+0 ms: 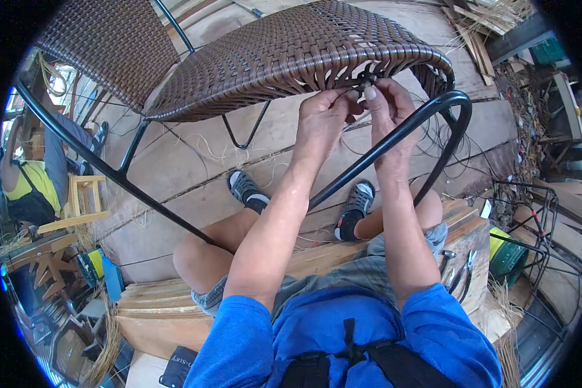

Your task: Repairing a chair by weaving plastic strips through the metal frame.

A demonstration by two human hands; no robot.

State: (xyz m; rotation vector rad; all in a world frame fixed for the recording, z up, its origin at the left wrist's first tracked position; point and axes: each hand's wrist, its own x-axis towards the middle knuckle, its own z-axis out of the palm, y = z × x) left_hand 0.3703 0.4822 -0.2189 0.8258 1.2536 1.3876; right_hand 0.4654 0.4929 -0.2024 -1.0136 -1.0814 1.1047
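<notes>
A brown woven chair lies tipped in front of me, its seat point(284, 48) facing up and its backrest point(110, 48) at the far left. Black metal tubing point(398, 132) forms its arms and legs; one tube crosses in front of my right forearm. At the seat's near rim, toward the right, my left hand point(324, 111) pinches a dark weaving strand point(367, 72). Close beside it, the thumb and fingers of my right hand point(392, 107) are closed on the strand too. Gaps show in the weave just above my hands. The strand's ends are partly hidden by my fingers.
Pliers point(468, 266) and a hammer point(446, 257) rest on the wooden bench point(475, 236) at my right. A green and yellow bucket point(507, 253) stands beyond. Loose strands point(207, 152) litter the floor. Another person point(40, 184) sits at far left near a wooden stool point(84, 202).
</notes>
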